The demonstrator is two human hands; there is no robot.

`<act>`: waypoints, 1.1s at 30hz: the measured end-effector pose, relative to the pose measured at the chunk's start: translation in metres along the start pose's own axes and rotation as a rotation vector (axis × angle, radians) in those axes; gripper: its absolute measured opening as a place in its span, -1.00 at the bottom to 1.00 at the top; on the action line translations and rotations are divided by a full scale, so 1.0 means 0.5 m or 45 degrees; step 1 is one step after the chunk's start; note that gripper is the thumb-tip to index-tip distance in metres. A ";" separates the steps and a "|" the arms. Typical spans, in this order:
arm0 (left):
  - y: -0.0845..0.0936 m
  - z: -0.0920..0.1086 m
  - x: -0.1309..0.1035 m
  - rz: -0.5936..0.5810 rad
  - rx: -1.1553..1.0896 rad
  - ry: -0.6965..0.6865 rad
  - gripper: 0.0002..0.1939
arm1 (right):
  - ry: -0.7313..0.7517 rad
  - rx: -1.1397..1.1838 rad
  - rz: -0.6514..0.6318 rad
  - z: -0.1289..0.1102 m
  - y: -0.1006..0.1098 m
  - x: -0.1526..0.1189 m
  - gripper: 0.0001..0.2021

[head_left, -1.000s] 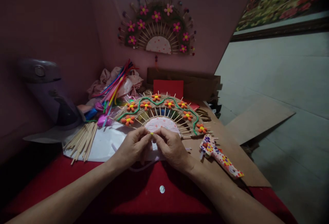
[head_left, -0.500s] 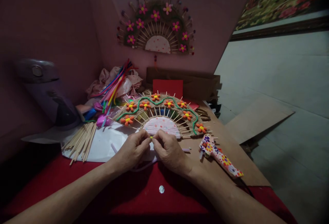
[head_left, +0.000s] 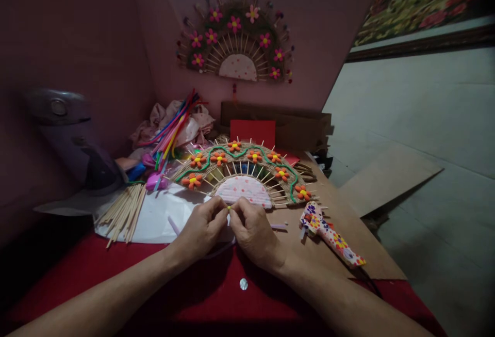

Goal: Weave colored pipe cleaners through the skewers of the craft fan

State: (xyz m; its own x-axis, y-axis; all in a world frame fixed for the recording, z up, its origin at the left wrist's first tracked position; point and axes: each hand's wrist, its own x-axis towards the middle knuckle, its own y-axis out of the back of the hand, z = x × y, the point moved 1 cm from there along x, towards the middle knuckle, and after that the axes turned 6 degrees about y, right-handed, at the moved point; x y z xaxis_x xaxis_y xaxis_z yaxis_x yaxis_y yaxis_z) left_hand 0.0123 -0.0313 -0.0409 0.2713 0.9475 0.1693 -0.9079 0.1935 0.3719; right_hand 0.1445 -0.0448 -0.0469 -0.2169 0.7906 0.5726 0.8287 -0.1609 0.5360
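Note:
A tiny yellow piece (head_left: 229,207) is pinched between the fingertips of my left hand (head_left: 207,226) and my right hand (head_left: 253,228), which meet in front of the craft fan. The half-round fan (head_left: 243,190) lies beyond them, with a dotted pale centre, radiating sticks, a twine band, a wavy green strand and several orange flowers (head_left: 282,173) with yellow middles. Part of a pale purple strip (head_left: 174,225) shows beside my left hand; the rest is hidden behind my hands.
Wooden sticks (head_left: 121,213) lie on white paper (head_left: 154,221) at left, near a tumbler (head_left: 77,141) and colourful pipe cleaners (head_left: 180,123). A flower-patterned glue gun (head_left: 332,236) rests on cardboard (head_left: 356,246) at right. A silvery disc (head_left: 243,284) sits on red cloth (head_left: 201,295). A similar fan (head_left: 237,66) hangs behind.
Both hands stay together around the yellow piece, with only a slight shift of the fingers. Nothing else has visibly moved.

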 end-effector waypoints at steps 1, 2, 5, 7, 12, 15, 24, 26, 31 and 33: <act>0.000 0.000 0.000 -0.012 -0.055 0.040 -0.79 | -0.002 0.018 0.002 -0.001 0.002 0.002 -0.84; 0.000 0.000 0.000 -0.033 -0.120 0.092 -0.78 | -0.003 0.039 0.006 -0.002 0.004 0.003 -0.84; 0.000 0.000 0.002 -0.099 -0.319 0.230 -0.76 | -0.009 0.092 0.032 -0.007 0.012 0.010 -0.84; 0.000 0.000 0.004 -0.122 -0.405 0.259 -0.74 | -0.018 0.114 0.059 -0.009 0.016 0.012 -0.83; 0.002 0.008 0.007 -0.162 -0.489 0.245 -0.73 | -0.034 0.195 0.070 -0.007 0.019 0.014 -0.84; 0.004 0.014 0.008 -0.205 -0.625 0.273 -0.73 | -0.052 0.292 0.076 -0.006 0.020 0.014 -0.85; 0.018 0.008 0.010 -0.405 -0.931 0.494 -0.69 | 0.014 0.460 0.092 -0.004 0.026 0.016 -0.87; 0.019 0.010 0.011 -0.432 -0.950 0.516 -0.68 | -0.002 0.477 0.096 -0.004 0.027 0.016 -0.87; 0.018 0.013 0.011 -0.429 -1.026 0.579 -0.72 | -0.115 0.632 0.094 -0.004 0.028 0.022 -0.87; 0.018 0.012 0.010 -0.447 -1.041 0.593 -0.72 | -0.177 0.733 0.083 -0.004 0.029 0.025 -0.86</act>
State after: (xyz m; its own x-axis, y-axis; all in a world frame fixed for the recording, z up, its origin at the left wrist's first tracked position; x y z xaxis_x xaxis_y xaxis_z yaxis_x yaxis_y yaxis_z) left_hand 0.0077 -0.0265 -0.0312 0.5725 0.7747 -0.2685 -0.7887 0.4309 -0.4384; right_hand 0.1526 -0.0383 -0.0308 -0.1186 0.8660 0.4858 0.9929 0.1038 0.0574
